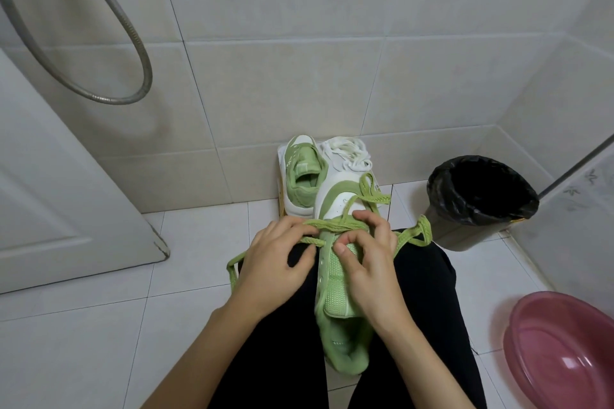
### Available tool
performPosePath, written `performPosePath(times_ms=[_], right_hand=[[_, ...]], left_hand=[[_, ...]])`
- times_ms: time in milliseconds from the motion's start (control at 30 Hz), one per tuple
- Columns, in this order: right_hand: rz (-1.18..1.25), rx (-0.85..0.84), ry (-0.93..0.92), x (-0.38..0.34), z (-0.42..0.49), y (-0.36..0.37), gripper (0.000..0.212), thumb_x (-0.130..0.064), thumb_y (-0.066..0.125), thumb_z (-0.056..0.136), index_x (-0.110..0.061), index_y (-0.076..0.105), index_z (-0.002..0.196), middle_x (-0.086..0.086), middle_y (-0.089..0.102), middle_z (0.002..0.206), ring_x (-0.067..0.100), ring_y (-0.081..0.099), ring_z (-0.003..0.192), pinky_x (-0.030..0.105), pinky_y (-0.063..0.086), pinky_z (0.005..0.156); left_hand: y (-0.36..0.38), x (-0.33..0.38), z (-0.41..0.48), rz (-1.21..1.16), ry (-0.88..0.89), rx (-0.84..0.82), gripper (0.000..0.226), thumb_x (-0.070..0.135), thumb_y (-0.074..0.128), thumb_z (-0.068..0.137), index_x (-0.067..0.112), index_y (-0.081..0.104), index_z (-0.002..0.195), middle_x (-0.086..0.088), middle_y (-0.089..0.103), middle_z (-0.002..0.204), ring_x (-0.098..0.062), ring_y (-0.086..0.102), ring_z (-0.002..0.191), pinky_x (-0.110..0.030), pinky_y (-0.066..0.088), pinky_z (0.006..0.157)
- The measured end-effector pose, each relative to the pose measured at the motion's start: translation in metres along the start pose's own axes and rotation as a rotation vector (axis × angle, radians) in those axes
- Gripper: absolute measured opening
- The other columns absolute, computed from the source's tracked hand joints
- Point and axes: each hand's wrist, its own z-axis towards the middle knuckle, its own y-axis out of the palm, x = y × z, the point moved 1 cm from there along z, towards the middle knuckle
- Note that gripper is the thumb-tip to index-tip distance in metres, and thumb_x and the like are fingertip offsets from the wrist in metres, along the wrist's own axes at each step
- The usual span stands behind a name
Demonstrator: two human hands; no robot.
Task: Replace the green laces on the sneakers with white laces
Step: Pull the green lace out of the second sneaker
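A green-and-white sneaker (335, 295) lies lengthwise between my knees, toe pointing away, its tongue exposed. Its green lace (412, 236) is mostly pulled loose and trails to both sides. My left hand (275, 259) rests at the shoe's left edge with fingers curled on a lace strand. My right hand (368, 256) pinches the lace near the front eyelets, thumb on the tongue. The second sneaker (300, 176) stands on a white box (282, 156) by the wall. A bundle of white laces (349, 149) lies beside it on the box.
A bin lined with a black bag (478, 199) stands at the right. A pink plastic basin (564, 349) sits at the lower right. A white door (66, 202) is on the left, a shower hose (133, 36) hangs on the tiled wall.
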Motion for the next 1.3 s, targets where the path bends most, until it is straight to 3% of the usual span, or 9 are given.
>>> performPosePath(times_ms=[267,367,467,567,833,1000,1100,1233,1300], right_hand=[[-0.107,0.013,-0.107,0.006,0.0,-0.002,0.012,-0.015,0.068,0.087,-0.023,0.065,0.079,-0.031,0.032,0.126,-0.022,0.012,0.119,-0.005,0.01,0.093],[-0.228,0.03,-0.193,0.006,0.0,-0.001,0.002,-0.017,0.07,0.085,-0.017,0.071,0.083,-0.026,0.034,0.128,-0.009,0.019,0.119,0.0,0.012,0.097],[-0.242,0.071,-0.197,0.005,-0.002,0.003,0.008,-0.011,0.067,0.087,-0.015,0.069,0.081,-0.018,0.036,0.129,-0.001,0.021,0.12,0.003,0.014,0.098],[-0.123,0.068,-0.141,0.004,-0.002,0.004,0.02,-0.011,0.067,0.087,-0.027,0.064,0.075,-0.032,0.033,0.127,-0.015,0.016,0.122,-0.003,0.011,0.096],[-0.075,0.058,-0.078,0.004,0.004,-0.001,0.01,-0.014,0.074,0.081,-0.024,0.076,0.081,-0.033,0.036,0.126,-0.003,0.023,0.123,-0.001,0.012,0.098],[-0.03,-0.123,-0.079,-0.003,-0.001,-0.025,0.019,-0.013,0.072,0.083,-0.032,0.068,0.083,-0.028,0.043,0.131,-0.009,0.029,0.128,0.004,0.018,0.103],[0.018,-0.055,-0.113,-0.001,-0.006,-0.045,0.025,-0.003,0.065,0.085,-0.027,0.065,0.094,-0.02,0.057,0.117,-0.003,0.05,0.114,0.012,0.035,0.092],[0.047,0.029,-0.072,0.005,-0.011,-0.055,0.044,0.011,0.049,0.082,-0.025,0.06,0.105,-0.013,0.063,0.106,-0.001,0.057,0.101,0.009,0.041,0.083],[0.047,0.096,-0.085,0.004,-0.012,-0.056,0.047,0.012,0.045,0.081,-0.027,0.059,0.102,-0.012,0.063,0.104,-0.003,0.057,0.099,0.006,0.039,0.081]], left_hand=[[-0.001,0.005,0.001,0.043,0.125,0.006,0.015,0.026,0.051,0.09,0.013,0.058,0.088,0.008,0.06,0.087,-0.015,0.056,0.08,-0.032,0.045,0.072],[-0.001,0.004,-0.001,0.022,0.097,-0.001,0.016,0.028,0.049,0.09,0.014,0.056,0.088,0.006,0.062,0.089,-0.015,0.057,0.083,-0.028,0.042,0.073],[-0.001,0.004,-0.001,-0.013,0.07,-0.011,0.02,0.03,0.048,0.089,0.012,0.056,0.088,0.003,0.064,0.091,-0.015,0.057,0.084,-0.029,0.043,0.074],[-0.003,0.003,-0.003,-0.086,0.036,-0.017,0.021,0.029,0.052,0.09,0.009,0.058,0.088,0.004,0.063,0.088,-0.013,0.057,0.082,-0.023,0.042,0.07],[-0.014,-0.005,-0.008,-0.419,-0.167,0.01,0.015,0.011,0.056,0.093,0.022,0.055,0.082,0.012,0.071,0.098,-0.004,0.064,0.096,-0.026,0.048,0.086],[-0.016,0.003,-0.015,-0.397,-0.053,-0.058,0.014,0.0,0.054,0.092,0.009,0.049,0.083,0.008,0.062,0.119,-0.007,0.057,0.115,-0.029,0.043,0.099],[-0.025,0.018,-0.02,-0.403,0.008,-0.045,0.013,0.004,0.055,0.086,0.015,0.05,0.079,0.011,0.065,0.106,-0.01,0.059,0.107,-0.022,0.043,0.09],[-0.021,0.048,-0.036,-0.269,0.08,-0.46,0.005,0.031,0.057,0.086,0.027,0.056,0.088,0.021,0.062,0.114,0.003,0.054,0.113,-0.017,0.043,0.094],[-0.015,0.058,-0.041,-0.104,0.122,-0.637,0.031,0.053,0.053,0.085,0.033,0.058,0.108,0.022,0.059,0.122,0.009,0.051,0.114,-0.023,0.045,0.097]])
